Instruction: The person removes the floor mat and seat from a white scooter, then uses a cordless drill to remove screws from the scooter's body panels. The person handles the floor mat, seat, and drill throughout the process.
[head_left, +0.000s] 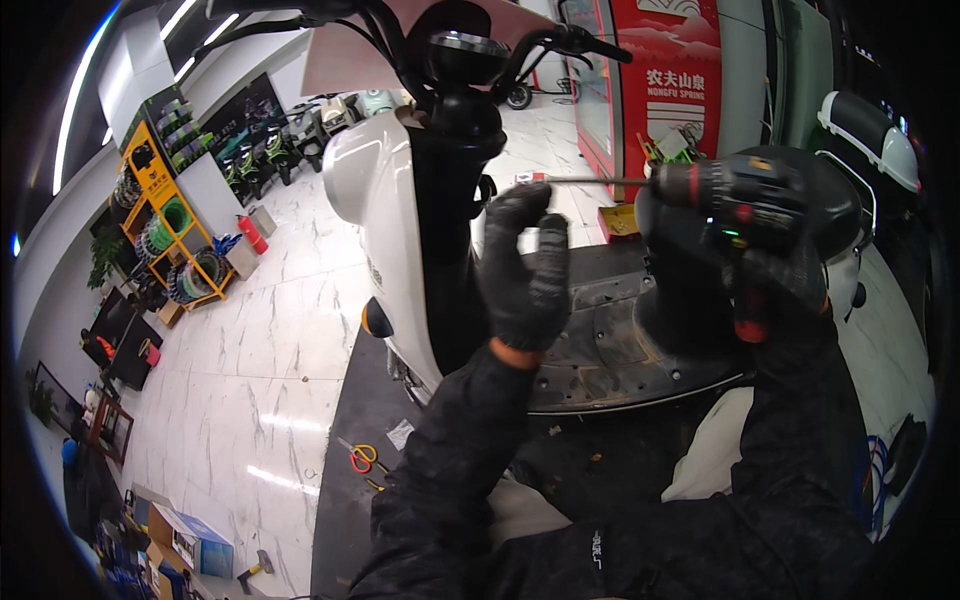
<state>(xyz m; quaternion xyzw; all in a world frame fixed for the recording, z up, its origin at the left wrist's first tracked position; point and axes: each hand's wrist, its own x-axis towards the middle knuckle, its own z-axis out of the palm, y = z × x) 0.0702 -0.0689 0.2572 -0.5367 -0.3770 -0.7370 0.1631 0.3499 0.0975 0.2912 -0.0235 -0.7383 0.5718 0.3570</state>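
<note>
Our right grip (790, 280) is wrapped round the handle of a black-and-red cordless drill (735, 200), held above the footboard (610, 345) of a white scooter (400, 240). Its long bit (605, 181) points left, the tip beside the raised fingertips of our gloved left grip (525, 270); we cannot tell whether those fingers touch the bit or pinch anything. Scissors (362, 457) with red and yellow handles lie on the dark mat (345, 520), near our left sleeve (450, 450).
</note>
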